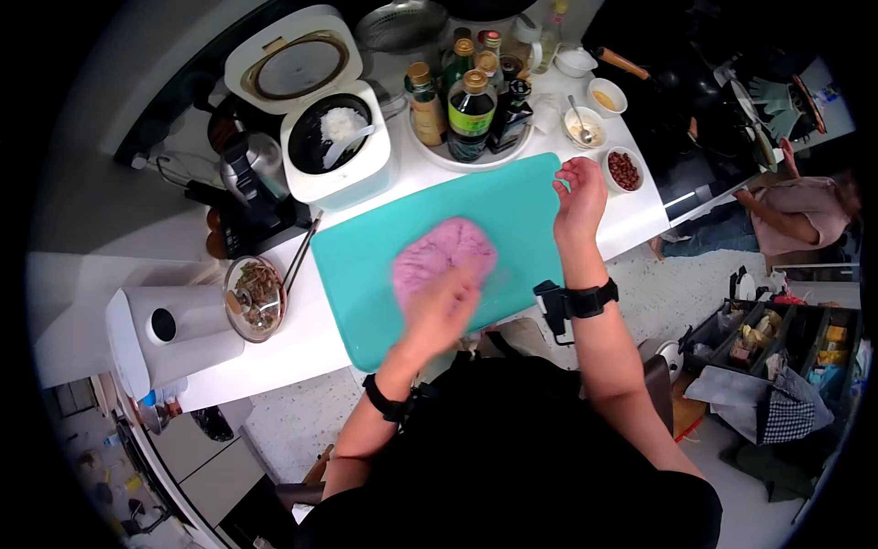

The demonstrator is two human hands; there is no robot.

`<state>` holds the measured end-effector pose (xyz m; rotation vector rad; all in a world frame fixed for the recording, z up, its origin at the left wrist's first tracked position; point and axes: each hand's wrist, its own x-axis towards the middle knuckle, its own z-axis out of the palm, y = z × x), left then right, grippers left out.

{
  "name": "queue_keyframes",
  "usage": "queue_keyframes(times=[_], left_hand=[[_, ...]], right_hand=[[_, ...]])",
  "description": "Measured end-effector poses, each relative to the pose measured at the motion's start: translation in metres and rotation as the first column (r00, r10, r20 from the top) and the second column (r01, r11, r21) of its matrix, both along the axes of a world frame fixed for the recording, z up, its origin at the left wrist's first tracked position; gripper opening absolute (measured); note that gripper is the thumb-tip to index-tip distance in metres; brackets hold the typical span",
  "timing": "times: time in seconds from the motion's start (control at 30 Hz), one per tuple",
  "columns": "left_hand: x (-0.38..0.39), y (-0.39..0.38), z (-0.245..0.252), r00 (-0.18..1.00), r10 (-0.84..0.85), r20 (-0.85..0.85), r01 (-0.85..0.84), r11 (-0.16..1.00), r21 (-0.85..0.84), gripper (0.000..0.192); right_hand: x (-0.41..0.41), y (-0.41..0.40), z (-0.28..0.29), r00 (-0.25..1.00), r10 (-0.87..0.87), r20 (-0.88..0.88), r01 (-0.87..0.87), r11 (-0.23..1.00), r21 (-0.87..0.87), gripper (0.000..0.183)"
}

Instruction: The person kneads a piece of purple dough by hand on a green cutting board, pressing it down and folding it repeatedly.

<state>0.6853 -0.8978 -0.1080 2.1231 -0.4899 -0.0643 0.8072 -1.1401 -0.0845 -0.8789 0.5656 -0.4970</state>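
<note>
A round, pink piece of dough [442, 248] with a creased top lies on a turquoise mat [370, 322]. My left hand [442, 309] is over its near edge, blurred by motion. Whether the fingers press the dough or hover just above it cannot be told. Off to the right, my right hand [579, 195] is raised by the mat's far right corner with loosely curled fingers and nothing visible in them. Close beside it stands a small white bowl of reddish-brown beans or nuts [623, 171]. Both wrists wear black straps.
An open rice cooker [336, 189] with white rice and a spoon stands at the back left. Sauce bottles [473, 113] crowd a round tray [449, 163]. Chopsticks [302, 254] lie near a covered glass bowl of food [255, 300]. Another person [789, 213] is at the right.
</note>
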Motion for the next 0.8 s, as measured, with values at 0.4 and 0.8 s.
queue_keyframes(times=[0.4, 0.8], left_hand=[[-0.015, 0.034, -0.148, 0.567, 0.46, -0.683, -0.697, 0.711, -0.1, 0.066], [0.047, 0.058, -0.138, 0.769, 0.497, -0.403, -0.61, 0.759, -0.229, 0.072]], right_hand=[[-0.025, 0.066, -0.198, 0.607, 0.297, -0.737, -0.759, 0.493, -0.426, 0.045], [0.023, 0.104, -0.181, 0.555, 0.316, -0.769, -0.818, 0.037, -0.574, 0.032]])
